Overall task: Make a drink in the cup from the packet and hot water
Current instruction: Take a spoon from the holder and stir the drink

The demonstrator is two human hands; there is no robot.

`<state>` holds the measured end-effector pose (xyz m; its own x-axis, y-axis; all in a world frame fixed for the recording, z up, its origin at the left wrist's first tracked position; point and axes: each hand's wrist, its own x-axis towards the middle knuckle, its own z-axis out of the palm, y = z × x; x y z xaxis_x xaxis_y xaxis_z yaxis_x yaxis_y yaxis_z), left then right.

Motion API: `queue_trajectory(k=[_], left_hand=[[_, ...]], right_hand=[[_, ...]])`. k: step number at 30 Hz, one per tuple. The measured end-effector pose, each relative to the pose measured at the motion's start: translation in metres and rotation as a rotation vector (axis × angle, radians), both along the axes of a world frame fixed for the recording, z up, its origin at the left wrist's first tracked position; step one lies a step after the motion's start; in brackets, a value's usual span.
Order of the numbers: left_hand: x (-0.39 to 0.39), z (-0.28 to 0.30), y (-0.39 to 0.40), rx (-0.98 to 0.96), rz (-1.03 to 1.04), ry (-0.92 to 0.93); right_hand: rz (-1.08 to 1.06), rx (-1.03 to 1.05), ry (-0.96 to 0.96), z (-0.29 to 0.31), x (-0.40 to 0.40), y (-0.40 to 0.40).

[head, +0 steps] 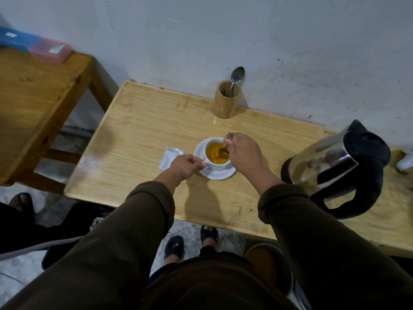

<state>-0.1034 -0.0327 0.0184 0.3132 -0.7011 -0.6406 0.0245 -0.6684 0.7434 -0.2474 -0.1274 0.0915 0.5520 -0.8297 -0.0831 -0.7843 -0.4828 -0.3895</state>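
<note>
Both arms reach forward in dark olive sleeves. The left hand (185, 166) pinches closed with fingers curled, while the right hand (242, 152) is fisted, knuckles up, wrist bent downward.

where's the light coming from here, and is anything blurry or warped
Head view: dim light, apparently from above and beyond, as the hands' shadow falls toward the near edge of the table; glare on the kettle; blue and pink boxes blurred; wide-angle bending at the edges.
</note>
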Motion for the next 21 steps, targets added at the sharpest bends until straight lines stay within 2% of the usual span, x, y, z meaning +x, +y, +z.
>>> queue_trajectory(k=[4,10,14,21], left_hand=[[0.0002,0.0003,0.0004,0.011,-0.003,-0.011],[0.0008,0.001,0.0004,0.011,-0.012,-0.005],[0.0016,0.0008,-0.0003,0.011,-0.018,-0.002],[0.0011,0.0035,-0.0001,0.01,-0.026,-0.01]], right_hand=[[0.005,-0.026,0.006,-0.0026,0.002,0.0019],[0.075,0.068,-0.123,-0.0024,-0.0006,0.0052],[0.033,0.079,-0.089,-0.0051,-0.0033,-0.0001],[0.017,-0.026,-0.044,-0.0058,-0.0032,-0.0022]])
